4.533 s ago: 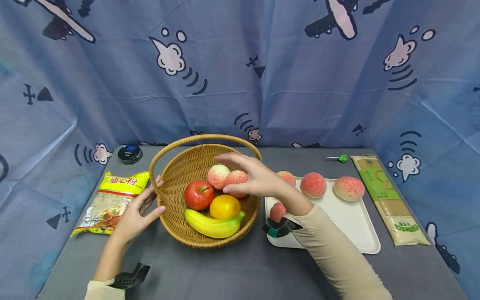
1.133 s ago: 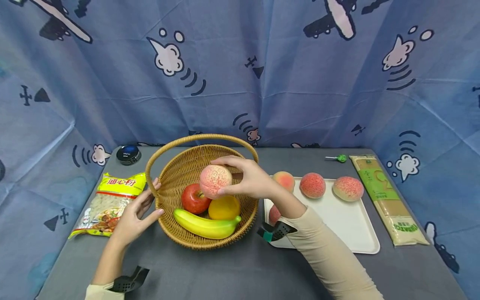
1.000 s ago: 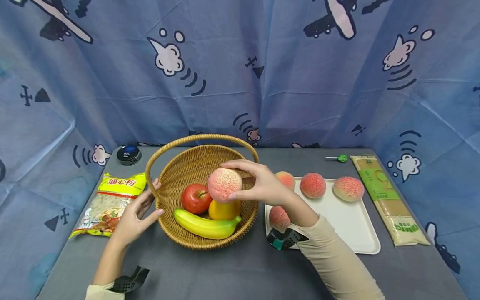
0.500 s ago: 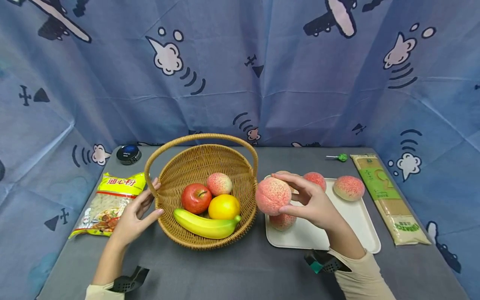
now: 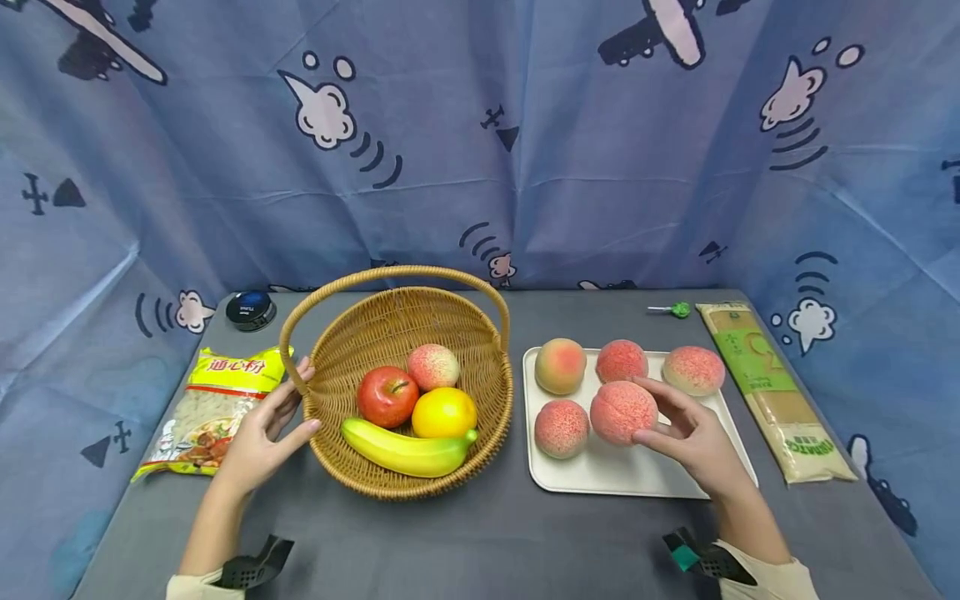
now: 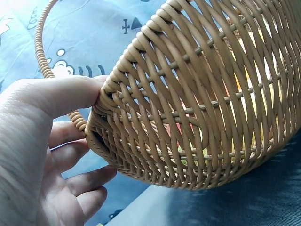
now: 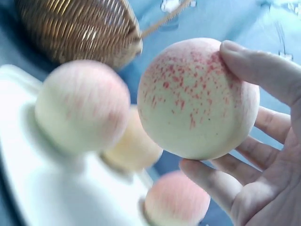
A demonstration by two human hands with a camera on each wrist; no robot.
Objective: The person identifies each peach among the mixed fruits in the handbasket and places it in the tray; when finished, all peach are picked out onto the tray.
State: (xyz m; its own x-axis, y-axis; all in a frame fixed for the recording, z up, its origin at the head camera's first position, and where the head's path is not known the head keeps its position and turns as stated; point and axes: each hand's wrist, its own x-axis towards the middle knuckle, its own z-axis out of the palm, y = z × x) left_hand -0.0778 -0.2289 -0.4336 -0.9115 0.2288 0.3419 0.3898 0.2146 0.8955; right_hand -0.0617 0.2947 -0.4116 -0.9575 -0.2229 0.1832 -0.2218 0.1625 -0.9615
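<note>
In the head view my left hand point(image 5: 258, 442) holds the left rim of a wicker basket point(image 5: 408, 312), by the base of its handle. The left wrist view shows the thumb on the basket's rim point(image 6: 141, 42) and the fingers around the handle's base. Inside the basket are a red apple point(image 5: 387, 397), a peach point(image 5: 433, 367), an orange point(image 5: 444, 413) and a banana point(image 5: 408, 450). My right hand point(image 5: 701, 437) pinches a pink speckled peach point(image 5: 622, 412) between thumb and fingers, over the white tray point(image 5: 600, 479). The right wrist view shows this peach point(image 7: 197, 99) raised clear of the tray.
Several other peaches lie on the tray, one point(image 5: 562, 429) left of the held one. A pasta bag point(image 5: 213, 412) and a black round tin point(image 5: 251, 310) sit at left. A noodle packet point(image 5: 772, 387) and a green lollipop point(image 5: 679, 310) lie at right. A curtain point(image 5: 420, 167) surrounds the table.
My right hand has taken a peach out of the basket and carried it right, over the tray. One peach stays in the basket. My left hand keeps its place at the rim.
</note>
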